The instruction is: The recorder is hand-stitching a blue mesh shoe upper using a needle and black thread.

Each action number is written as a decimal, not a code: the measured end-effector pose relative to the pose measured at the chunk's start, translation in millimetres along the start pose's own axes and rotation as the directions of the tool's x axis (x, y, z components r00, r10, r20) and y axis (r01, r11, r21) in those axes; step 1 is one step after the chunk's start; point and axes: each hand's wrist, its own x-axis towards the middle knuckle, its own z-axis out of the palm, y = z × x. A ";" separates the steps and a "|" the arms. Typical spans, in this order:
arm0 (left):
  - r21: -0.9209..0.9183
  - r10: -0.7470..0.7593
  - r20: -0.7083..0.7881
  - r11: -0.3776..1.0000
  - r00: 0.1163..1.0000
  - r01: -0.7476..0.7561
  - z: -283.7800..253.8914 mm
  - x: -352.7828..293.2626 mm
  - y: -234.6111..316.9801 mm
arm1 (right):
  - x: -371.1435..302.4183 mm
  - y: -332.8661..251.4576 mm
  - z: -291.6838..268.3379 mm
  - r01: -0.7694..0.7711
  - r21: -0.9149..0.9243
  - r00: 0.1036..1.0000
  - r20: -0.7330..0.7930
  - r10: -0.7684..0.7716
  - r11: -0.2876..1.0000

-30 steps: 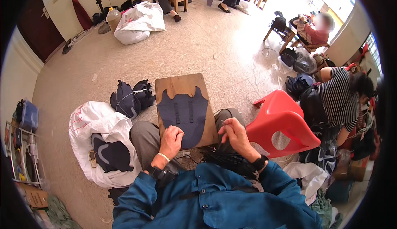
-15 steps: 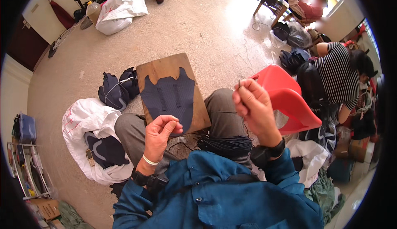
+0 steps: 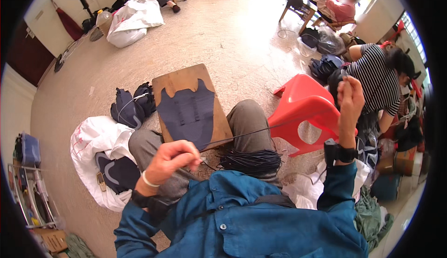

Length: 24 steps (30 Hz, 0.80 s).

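One dark cord (image 3: 260, 130) is stretched in a nearly straight line above the right knee (image 3: 251, 116), apparently so that slack is taken out of it. Its far end seems to be pinched in the closed fingers of the right hand (image 3: 351, 95), which is raised well out to the side, presumably because such a length calls for that reach. The left hand (image 3: 174, 162) is held low, thumb and forefinger brought close together near the cord's other end; whether it is gripped there cannot be told. Just beyond, the cloth (image 3: 186, 111) is laid flat on the board (image 3: 222, 130), notched edge away from the body, likely so that its whole face is supported. The board is set between the knees, where it can be reached by both hands. More cords are heaped in a bundle (image 3: 251, 160) just behind the right knee, probably to be close by. Beside the left leg (image 3: 146, 148), dark pieces (image 3: 118, 172) are held in an open sack (image 3: 84, 165), with a phone (image 3: 101, 181) rested at their edge. At the right, a red chair (image 3: 302, 90) is placed near a co-worker (image 3: 375, 81).
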 end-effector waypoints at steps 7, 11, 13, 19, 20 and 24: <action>-0.285 -0.122 -0.222 0.957 0.967 0.055 -8.6 -27.7 -9.4 | -35.7 61.4 26.3 0.101 -0.384 0.989 0.141 -0.050 0.918; -0.155 -0.173 -0.178 0.977 0.969 0.146 11.6 -5.1 -14.3 | -107.6 19.4 102.2 -0.245 0.051 0.721 0.677 0.147 0.968; -0.097 -0.195 -0.160 0.979 0.968 0.181 22.3 4.7 -17.0 | -141.3 -12.8 135.3 -0.494 0.172 0.570 0.805 0.168 0.852; -0.202 -0.186 -0.255 0.970 0.949 0.135 36.2 0.0 -24.6 | -173.6 -57.8 160.6 -0.309 0.151 0.459 0.888 0.008 0.939; -0.199 -0.152 -0.260 0.975 0.954 0.101 35.6 -4.6 -26.0 | -173.6 -55.6 158.4 -0.207 0.084 0.485 0.874 0.027 0.975; -0.084 -0.152 -0.348 0.988 0.925 0.131 37.3 -11.9 -38.1 | -179.0 -39.2 152.7 -0.004 0.101 0.480 0.873 -0.087 0.995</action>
